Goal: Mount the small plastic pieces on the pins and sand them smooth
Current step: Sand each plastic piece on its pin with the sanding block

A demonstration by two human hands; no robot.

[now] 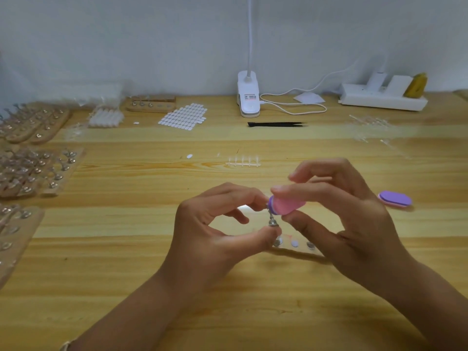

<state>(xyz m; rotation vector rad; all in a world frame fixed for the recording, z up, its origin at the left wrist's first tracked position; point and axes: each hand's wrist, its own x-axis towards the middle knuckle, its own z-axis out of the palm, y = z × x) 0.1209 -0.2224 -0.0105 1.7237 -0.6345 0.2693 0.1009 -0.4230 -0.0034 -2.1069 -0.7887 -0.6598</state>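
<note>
Left hand [215, 224] pinches small metal pin [273, 221] over table [126, 249]; right hand [349, 219] pinches pink sanding block [288, 205], seemingly touching pin's top; view blurred there.

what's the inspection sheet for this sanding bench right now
surface: pale wooden table
job's things: small metal pin; pink-and-purple oval sanding block at its top; wooden racks of pins at left
clutter: black tweezers, sheet of white oval stickers, spare purple oval block
grippers: left hand grips the pin, right hand pinches the sanding block
cables: white cable looped beside white clip lamp
surroundings: pale wall, white power strip
</note>
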